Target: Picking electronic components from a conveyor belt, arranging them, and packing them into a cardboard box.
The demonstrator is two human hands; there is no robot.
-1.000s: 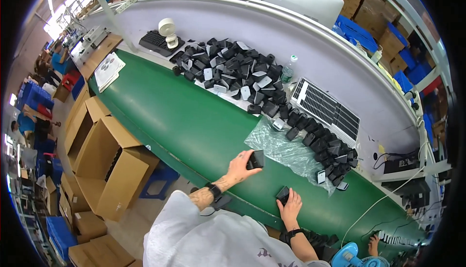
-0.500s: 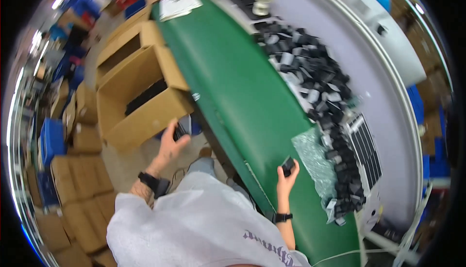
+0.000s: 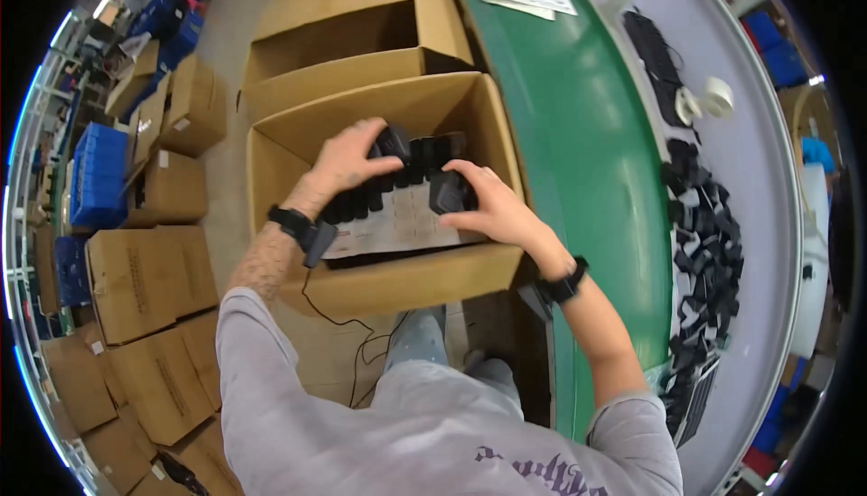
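Note:
Both hands are inside an open cardboard box (image 3: 424, 281). My left hand (image 3: 350, 157) grips a small black block-like piece (image 3: 392, 145) between thumb and fingers. In my right hand (image 3: 495, 205), thumb and fingers close round a second black block-like piece (image 3: 447, 193). Beneath them, similar black pieces (image 3: 365, 201) stand side by side in a row on a pale printed sheet (image 3: 406, 221). Further pieces of the row lie partly hidden behind the two held ones. The exact kind of these pieces cannot be made out.
A green work surface (image 3: 587, 135) runs along the right of the box. Beyond it lies a long heap of black pieces (image 3: 704, 252). Another open carton (image 3: 334, 49) stands behind, and stacked cartons (image 3: 149, 270) and a blue crate (image 3: 99, 176) are at left. A cable hangs by my left wrist.
I have turned left toward the box. My right hand has moved from over the green surface into the box with its black piece, and my left hand has come in beside it.

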